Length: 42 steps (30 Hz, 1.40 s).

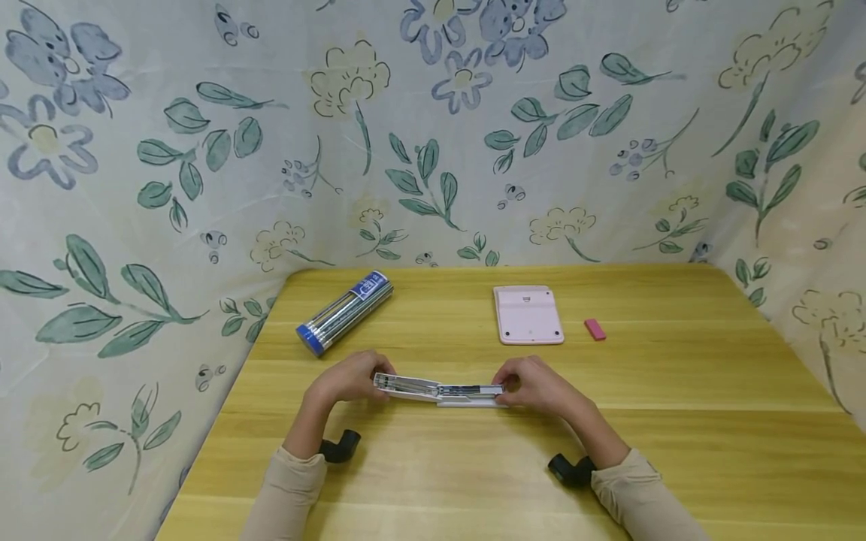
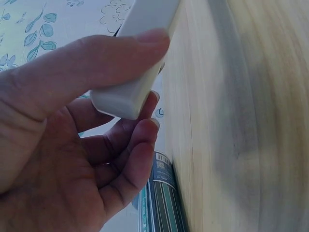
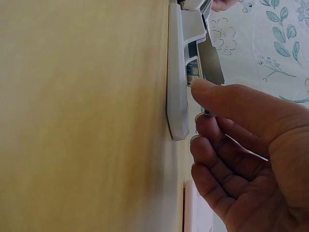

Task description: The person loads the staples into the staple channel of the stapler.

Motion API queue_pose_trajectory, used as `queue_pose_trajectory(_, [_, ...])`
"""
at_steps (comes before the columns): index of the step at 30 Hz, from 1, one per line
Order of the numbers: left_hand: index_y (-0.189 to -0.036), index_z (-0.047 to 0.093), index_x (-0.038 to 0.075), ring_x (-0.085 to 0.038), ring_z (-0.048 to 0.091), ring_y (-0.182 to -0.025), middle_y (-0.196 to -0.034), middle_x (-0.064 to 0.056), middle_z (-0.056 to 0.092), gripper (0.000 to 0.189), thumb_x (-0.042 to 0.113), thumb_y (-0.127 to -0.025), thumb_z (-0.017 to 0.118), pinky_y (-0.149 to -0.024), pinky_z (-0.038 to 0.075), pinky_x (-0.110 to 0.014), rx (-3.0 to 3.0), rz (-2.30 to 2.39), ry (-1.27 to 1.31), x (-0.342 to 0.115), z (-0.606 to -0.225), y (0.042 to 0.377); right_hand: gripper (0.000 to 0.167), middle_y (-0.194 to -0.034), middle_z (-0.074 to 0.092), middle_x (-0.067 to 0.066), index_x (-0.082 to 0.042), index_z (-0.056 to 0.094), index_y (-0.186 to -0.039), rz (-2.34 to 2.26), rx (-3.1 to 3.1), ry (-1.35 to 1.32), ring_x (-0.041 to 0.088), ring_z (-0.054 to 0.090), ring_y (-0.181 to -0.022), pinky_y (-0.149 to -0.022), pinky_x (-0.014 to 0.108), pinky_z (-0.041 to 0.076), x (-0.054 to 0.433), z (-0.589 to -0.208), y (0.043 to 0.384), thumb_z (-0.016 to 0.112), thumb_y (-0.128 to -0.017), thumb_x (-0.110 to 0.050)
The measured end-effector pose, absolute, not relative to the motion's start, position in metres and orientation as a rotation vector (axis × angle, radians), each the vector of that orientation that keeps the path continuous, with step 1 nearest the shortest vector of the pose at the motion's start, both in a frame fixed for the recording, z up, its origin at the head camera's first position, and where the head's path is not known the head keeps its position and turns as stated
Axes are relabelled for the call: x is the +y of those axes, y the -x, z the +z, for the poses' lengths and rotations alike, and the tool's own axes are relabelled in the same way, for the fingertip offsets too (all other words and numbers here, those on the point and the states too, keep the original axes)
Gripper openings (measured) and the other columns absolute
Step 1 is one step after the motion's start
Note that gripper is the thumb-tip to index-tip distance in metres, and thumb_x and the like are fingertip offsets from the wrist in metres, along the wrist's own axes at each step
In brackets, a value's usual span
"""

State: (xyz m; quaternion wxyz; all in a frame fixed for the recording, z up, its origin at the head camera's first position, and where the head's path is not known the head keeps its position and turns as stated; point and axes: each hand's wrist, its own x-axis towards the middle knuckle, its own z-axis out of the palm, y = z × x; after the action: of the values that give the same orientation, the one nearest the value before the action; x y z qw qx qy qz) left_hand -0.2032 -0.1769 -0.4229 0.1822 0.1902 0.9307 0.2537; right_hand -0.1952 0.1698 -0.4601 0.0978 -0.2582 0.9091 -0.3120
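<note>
Left hand [image 1: 355, 376]: grasping, thumb and fingers round the far-left end of a long, slim, white plastic stapler with metal inner parts [image 1: 433, 390].
Right hand [image 1: 534, 382]: pinching at the stapler's right end, by the metal channel above its white base; what exactly the fingertips grip cannot be told.
Stapler: swung wide open between the two hands, its left arm held off the tabletop, its metal insides showing.
Pencil tub: a clear cylinder with a blue cap and blue label, full of dark pencils [image 1: 345, 312], lying beyond the stapler to its left.
Pink slab: a pale pink, flat, rectangular device with dark round feet [image 1: 530, 317], beyond the stapler to its right.
Small block: a deep pink rectangular block [image 1: 595, 329], farther right of the stapler.
Tabletop: yellowish wood-grain [image 1: 433, 481], beneath the stapler.
</note>
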Motion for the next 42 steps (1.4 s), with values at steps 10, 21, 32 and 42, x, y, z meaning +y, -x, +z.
queue_pose_trajectory(10, [-0.101, 0.069, 0.009, -0.015, 0.050, -0.078, -0.090, 0.001, 0.063, 0.031, 0.011, -0.074, 0.083, -0.071, 0.044, -0.029, 2.648, 0.701, -0.528, -0.1743, -0.4223, 0.2016, 0.023, -0.083, 0.070, -0.001, -0.008, 0.073, -0.093, -0.964, 2.657, 0.786, 0.003, 0.056, -0.072, -0.064, 0.020, 0.048, 0.1719, -0.4623, 0.1959, 0.083, -0.076, -0.018])
queue_pose_trajectory(21, [-0.101, 0.069, 0.009, -0.015, 0.050, -0.078, -0.089, 0.001, 0.063, 0.031, 0.011, -0.073, 0.084, -0.071, 0.044, -0.030, 2.648, 0.714, -0.519, -0.1736, -0.4216, 0.2013, 0.023, -0.083, 0.070, -0.001, -0.007, 0.073, -0.093, -0.974, 2.655, 0.781, 0.003, 0.056, -0.072, -0.064, 0.020, 0.048, 0.1720, -0.4610, 0.1963, 0.083, -0.076, -0.019])
queue_pose_trajectory(32, [-0.100, 0.070, 0.009, -0.014, 0.051, -0.079, -0.090, 0.001, 0.064, 0.030, 0.010, -0.073, 0.084, -0.073, 0.044, -0.030, 2.656, 0.714, -0.532, -0.1737, -0.4196, 0.2011, 0.022, -0.081, 0.069, -0.002, -0.007, 0.073, -0.092, -0.975, 2.661, 0.786, 0.003, 0.055, -0.071, -0.063, 0.020, 0.048, 0.1714, -0.4620, 0.1975, 0.083, -0.076, -0.018])
queue_pose_trajectory(42, [-0.100, 0.071, 0.009, -0.014, 0.052, -0.079, -0.092, 0.001, 0.066, 0.030, 0.011, -0.073, 0.084, -0.073, 0.045, -0.030, 2.658, 0.748, -0.505, -0.1727, -0.4183, 0.2012, 0.022, -0.083, 0.070, -0.001, -0.008, 0.073, -0.093, -0.978, 2.659, 0.771, 0.004, 0.056, -0.071, -0.064, 0.020, 0.049, 0.1708, -0.4622, 0.1961, 0.083, -0.076, -0.018])
